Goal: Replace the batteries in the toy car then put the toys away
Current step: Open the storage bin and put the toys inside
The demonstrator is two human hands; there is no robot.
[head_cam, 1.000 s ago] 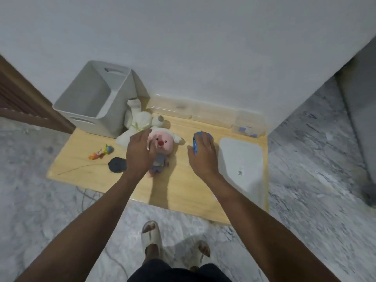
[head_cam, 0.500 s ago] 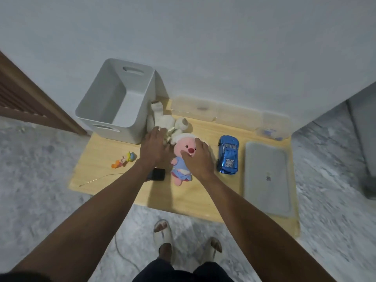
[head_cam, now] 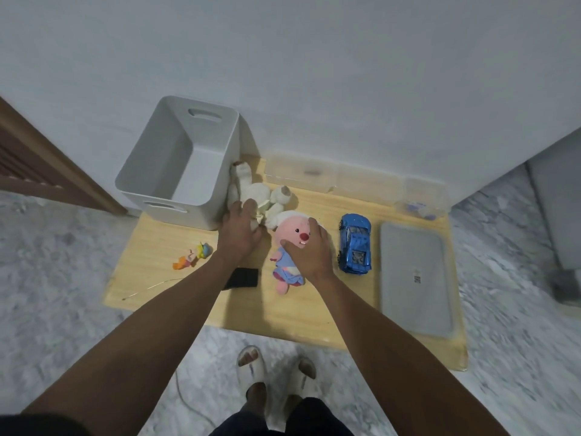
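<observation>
A low wooden table stands against a pale wall on a marbled floor, seen from above by the person standing at its near edge, feet in pale slippers; at the table's far left corner sits a grey storage bin with handle slots, open at the top, and just beside its right wall lies a cream plush toy. The left hand lies over the near part of that cream plush, fingers curled down onto it — a grip, as far as the view shows, though the fingertips are hidden in the fabric; the right hand is curled round the pink plush doll, the thumb across its chest and the fingers over the side of its head, the doll lying on its back in a blue dress with its feet toward the near edge. The blue toy car rests on the tabletop just to the right of the right hand, untouched, its length running from far to near; right of it lies a flat grey lid. Along the wall stand clear plastic containers, the rightmost holding small blue items too blurred to name. Left of the left forearm lies a small orange-and-yellow figure, and a black rectangular object shows partly from under that forearm — what it is cannot be told.
</observation>
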